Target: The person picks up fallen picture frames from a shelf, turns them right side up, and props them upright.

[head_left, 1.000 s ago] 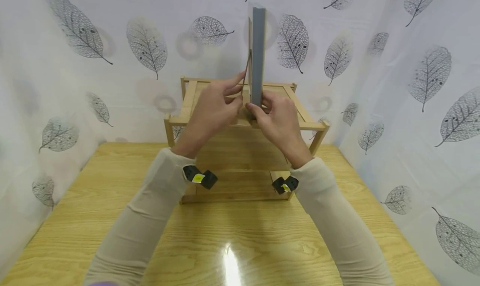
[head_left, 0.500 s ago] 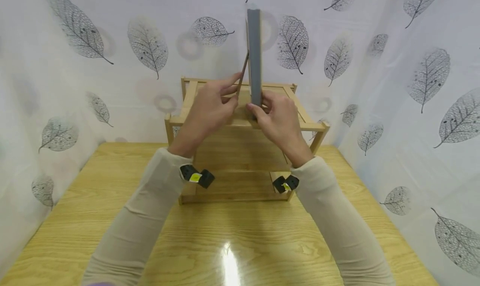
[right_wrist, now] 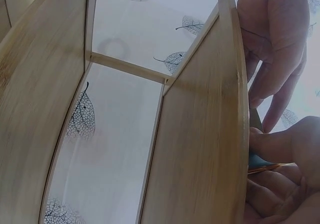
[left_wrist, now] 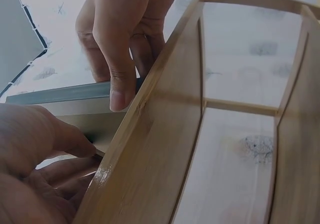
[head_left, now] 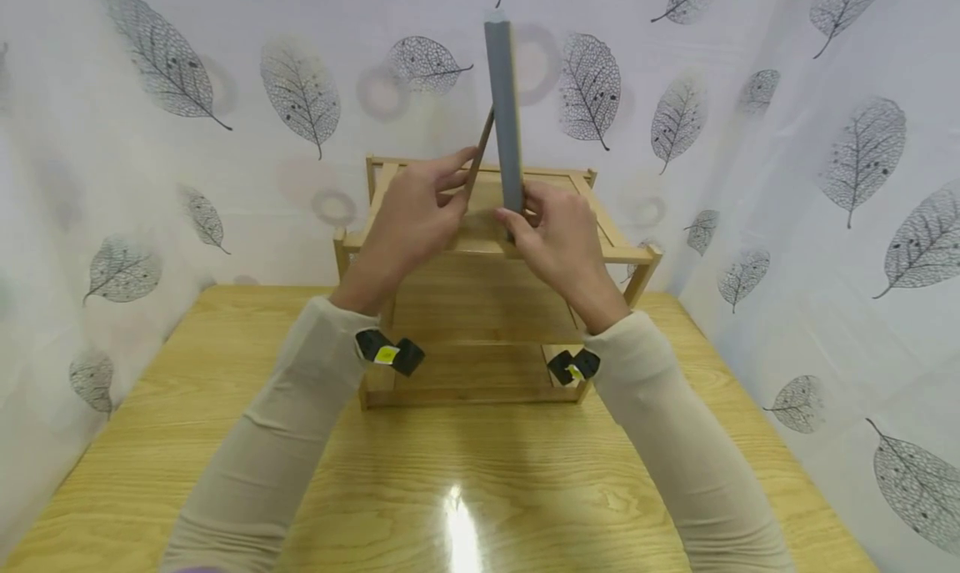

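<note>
In the head view, a slim upright item with a blue-grey edge [head_left: 501,98] stands edge-on over the wooden shelf's top board [head_left: 483,238]; it looks like a picture frame. A thin brown flap [head_left: 482,149], like a back stand, angles out from its left side. The left hand [head_left: 415,210] pinches this flap between fingers and thumb. Low on the frame, the right hand [head_left: 558,233] grips the edge, thumb toward the camera. In the left wrist view the right hand [left_wrist: 122,28] holds the blue-grey edge from above. The frame's broad faces are mostly hidden.
The two-tier wooden shelf [head_left: 480,302] stands at the back of a wood-grain table [head_left: 420,464]. Its corner posts rise slightly above the top board. White leaf-print cloth [head_left: 300,139] hangs behind and along both sides.
The left hand has moved left and slightly down, swinging the flap farther from the frame. The frame's top has tilted to the left. The right hand stays nearly in place.
</note>
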Available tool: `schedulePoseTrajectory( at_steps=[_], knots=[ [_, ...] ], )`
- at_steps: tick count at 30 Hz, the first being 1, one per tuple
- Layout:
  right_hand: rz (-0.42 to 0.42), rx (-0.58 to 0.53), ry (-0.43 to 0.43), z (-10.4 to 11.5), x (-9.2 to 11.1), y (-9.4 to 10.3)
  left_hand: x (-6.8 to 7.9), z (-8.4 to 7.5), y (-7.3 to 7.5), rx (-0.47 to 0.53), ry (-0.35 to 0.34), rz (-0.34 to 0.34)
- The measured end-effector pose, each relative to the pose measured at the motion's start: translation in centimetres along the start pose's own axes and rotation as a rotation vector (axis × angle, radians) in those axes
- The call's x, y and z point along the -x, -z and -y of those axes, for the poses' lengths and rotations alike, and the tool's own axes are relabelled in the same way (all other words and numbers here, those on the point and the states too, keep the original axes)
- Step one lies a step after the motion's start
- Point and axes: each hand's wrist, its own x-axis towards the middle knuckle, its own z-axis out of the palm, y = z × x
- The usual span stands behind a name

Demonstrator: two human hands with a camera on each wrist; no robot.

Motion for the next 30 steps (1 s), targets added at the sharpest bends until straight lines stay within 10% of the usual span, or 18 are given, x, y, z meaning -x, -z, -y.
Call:
schedulePoseTrajectory(
  at_steps=[30],
  knots=[
    [0.004, 0.049, 0.008, 0.29, -0.07, 0.22, 0.17, 0.17, 0.87, -0.112, 0.021, -0.018]
  ],
)
